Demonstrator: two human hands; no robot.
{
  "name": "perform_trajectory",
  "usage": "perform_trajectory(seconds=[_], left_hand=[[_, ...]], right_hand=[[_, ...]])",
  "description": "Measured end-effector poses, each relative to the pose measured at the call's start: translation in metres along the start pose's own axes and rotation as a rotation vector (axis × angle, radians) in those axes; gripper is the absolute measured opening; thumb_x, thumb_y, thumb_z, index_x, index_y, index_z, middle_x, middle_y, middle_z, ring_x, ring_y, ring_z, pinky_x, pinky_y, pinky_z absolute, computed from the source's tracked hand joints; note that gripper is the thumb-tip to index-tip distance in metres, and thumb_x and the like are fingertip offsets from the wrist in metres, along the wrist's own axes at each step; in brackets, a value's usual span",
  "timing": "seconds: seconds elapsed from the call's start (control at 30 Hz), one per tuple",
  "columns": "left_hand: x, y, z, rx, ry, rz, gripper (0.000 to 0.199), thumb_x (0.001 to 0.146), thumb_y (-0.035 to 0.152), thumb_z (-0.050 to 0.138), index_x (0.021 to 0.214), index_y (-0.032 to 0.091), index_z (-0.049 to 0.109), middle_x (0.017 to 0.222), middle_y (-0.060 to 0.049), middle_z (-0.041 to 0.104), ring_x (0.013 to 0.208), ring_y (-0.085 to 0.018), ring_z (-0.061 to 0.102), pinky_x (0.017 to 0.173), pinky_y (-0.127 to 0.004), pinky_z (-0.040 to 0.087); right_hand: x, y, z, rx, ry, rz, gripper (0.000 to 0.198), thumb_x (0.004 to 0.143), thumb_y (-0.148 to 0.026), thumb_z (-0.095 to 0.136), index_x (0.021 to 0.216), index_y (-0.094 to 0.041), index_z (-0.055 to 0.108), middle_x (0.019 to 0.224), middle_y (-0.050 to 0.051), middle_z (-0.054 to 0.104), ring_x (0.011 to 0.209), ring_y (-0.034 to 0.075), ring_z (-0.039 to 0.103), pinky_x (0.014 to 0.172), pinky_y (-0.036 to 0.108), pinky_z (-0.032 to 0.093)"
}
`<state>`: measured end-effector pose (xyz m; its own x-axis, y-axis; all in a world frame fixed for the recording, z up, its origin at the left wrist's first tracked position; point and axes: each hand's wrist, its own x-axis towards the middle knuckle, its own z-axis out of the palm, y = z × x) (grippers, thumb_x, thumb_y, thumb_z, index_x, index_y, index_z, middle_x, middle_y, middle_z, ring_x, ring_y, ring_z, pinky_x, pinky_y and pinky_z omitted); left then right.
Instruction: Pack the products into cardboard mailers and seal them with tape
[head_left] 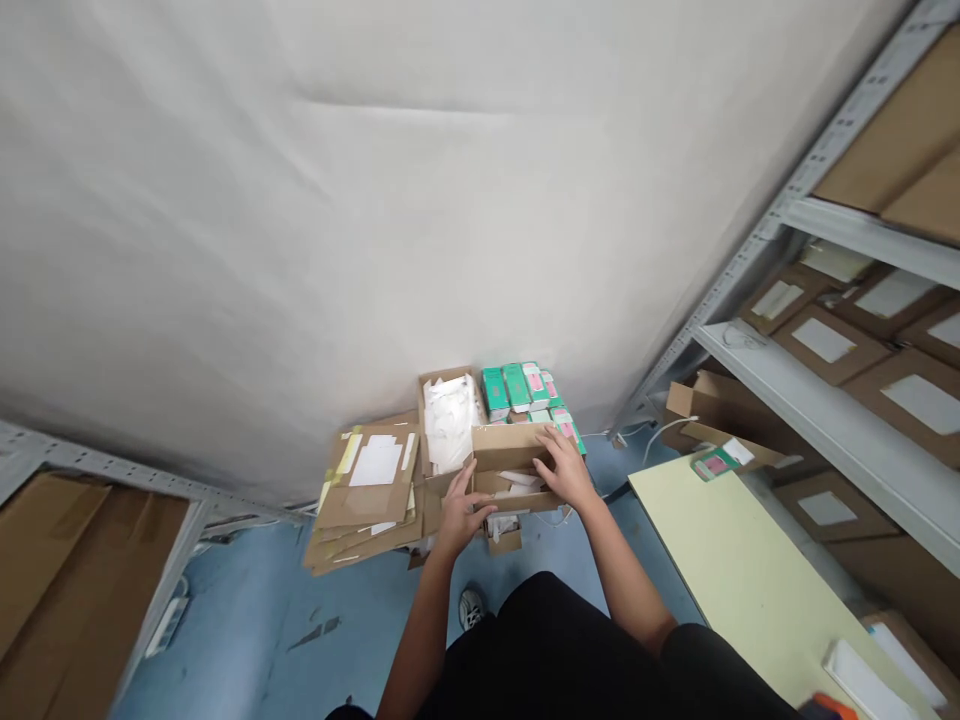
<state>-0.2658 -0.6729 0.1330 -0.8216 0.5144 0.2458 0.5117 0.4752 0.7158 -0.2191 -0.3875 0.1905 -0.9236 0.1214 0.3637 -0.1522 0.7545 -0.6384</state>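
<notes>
A small open cardboard box (pixel 506 438) is between my hands, with white paper or plastic pieces (pixel 519 482) inside. My left hand (pixel 459 512) grips its left side, thumb along the near edge. My right hand (pixel 562 468) holds the right side, fingers over the rim. Just behind stand several green and white small boxes (pixel 517 388), some with pink labels. To the left is another open carton (pixel 426 400) filled with white plastic packets (pixel 451 425).
Flattened cardboard sheets (pixel 367 500) are stacked at the left. A pale yellow table (pixel 742 560) stands at the right, with a green packet (pixel 714 462) on its far corner. Metal shelves (pixel 840 390) with labelled cartons line the right; a large carton (pixel 82 560) is at far left.
</notes>
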Motion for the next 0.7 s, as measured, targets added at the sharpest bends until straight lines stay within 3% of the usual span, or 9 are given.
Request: perform_trajectory(seconds=[0.17, 0.3, 0.4, 0.53, 0.7], left_hand=[[0.047, 0.048, 0.068, -0.009, -0.068, 0.124, 0.011, 0.087, 0.032, 0.077, 0.092, 0.025, 0.084, 0.171, -0.002, 0.036, 0.154, -0.036, 0.038, 0.125, -0.054, 0.039], [0.082, 0.086, 0.131, -0.042, -0.170, 0.238, 0.012, 0.089, 0.033, 0.075, 0.092, 0.025, 0.084, 0.169, -0.003, 0.039, 0.155, -0.035, 0.037, 0.125, -0.054, 0.039], [0.103, 0.119, 0.185, -0.072, -0.300, 0.309, 0.012, 0.088, 0.032, 0.075, 0.090, 0.024, 0.083, 0.170, -0.003, 0.038, 0.155, -0.034, 0.038, 0.126, -0.054, 0.037], [0.120, 0.171, 0.261, -0.105, -0.530, 0.351, 0.013, 0.089, 0.032, 0.073, 0.090, 0.024, 0.083, 0.170, -0.003, 0.037, 0.149, -0.033, 0.048, 0.123, -0.049, 0.043], [0.130, 0.235, 0.345, -0.161, -0.796, 0.450, 0.009, 0.084, 0.024, 0.078, 0.089, 0.025, 0.084, 0.169, -0.004, 0.039, 0.150, -0.032, 0.047, 0.122, -0.048, 0.043]], right_hand=[[-0.039, 0.059, -0.073, -0.110, 0.100, 0.146, 0.051, 0.093, -0.030, 0.065, 0.144, -0.025, 0.063, 0.165, 0.010, 0.044, 0.154, 0.034, 0.039, 0.126, 0.056, 0.036], [-0.090, 0.113, -0.135, -0.196, 0.191, 0.304, 0.058, 0.092, -0.031, 0.067, 0.149, -0.024, 0.058, 0.167, 0.012, 0.040, 0.156, 0.035, 0.035, 0.126, 0.057, 0.036], [-0.139, 0.145, -0.176, -0.246, 0.272, 0.446, 0.063, 0.092, -0.033, 0.069, 0.153, -0.026, 0.054, 0.167, 0.013, 0.039, 0.155, 0.035, 0.034, 0.126, 0.056, 0.036], [-0.210, 0.173, -0.223, -0.283, 0.371, 0.642, 0.067, 0.091, -0.033, 0.068, 0.156, -0.028, 0.050, 0.166, 0.012, 0.040, 0.155, 0.034, 0.035, 0.125, 0.055, 0.036], [-0.289, 0.191, -0.256, -0.308, 0.530, 0.891, 0.066, 0.091, -0.036, 0.066, 0.155, -0.025, 0.051, 0.165, 0.013, 0.042, 0.154, 0.034, 0.038, 0.125, 0.055, 0.036]])
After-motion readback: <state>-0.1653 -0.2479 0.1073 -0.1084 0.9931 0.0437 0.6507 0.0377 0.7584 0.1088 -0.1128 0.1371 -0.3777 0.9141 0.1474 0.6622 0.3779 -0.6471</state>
